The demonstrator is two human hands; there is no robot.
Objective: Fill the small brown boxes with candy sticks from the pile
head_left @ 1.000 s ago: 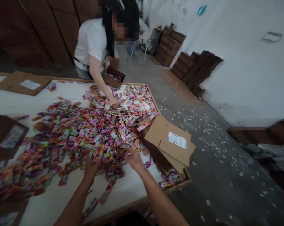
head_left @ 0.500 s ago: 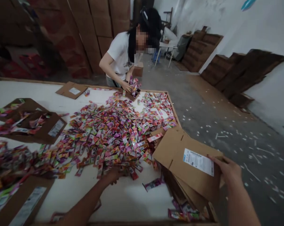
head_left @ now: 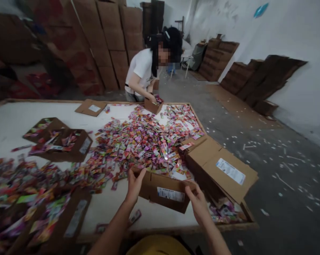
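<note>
Between my two hands is a folded cardboard box with a white label on its front side, held upright over the near part of the table. My left hand grips its left end, thumb along the top edge. At the right end, my right hand pinches the cardboard beside the label. Just behind lies a large heap of small colourful packets. To the right of my right hand rests a stack of flat cardboard boxes, the top one labelled.
Open boxes holding packets stand at left, another at near left. Across the wooden-rimmed table, a co-worker handles a small box of packets. A flat box lies at the back.
My right hand has brought a flat box from the stack to the middle. My left hand has left the packet heap and taken its other end. The co-worker's box now stands upright.
</note>
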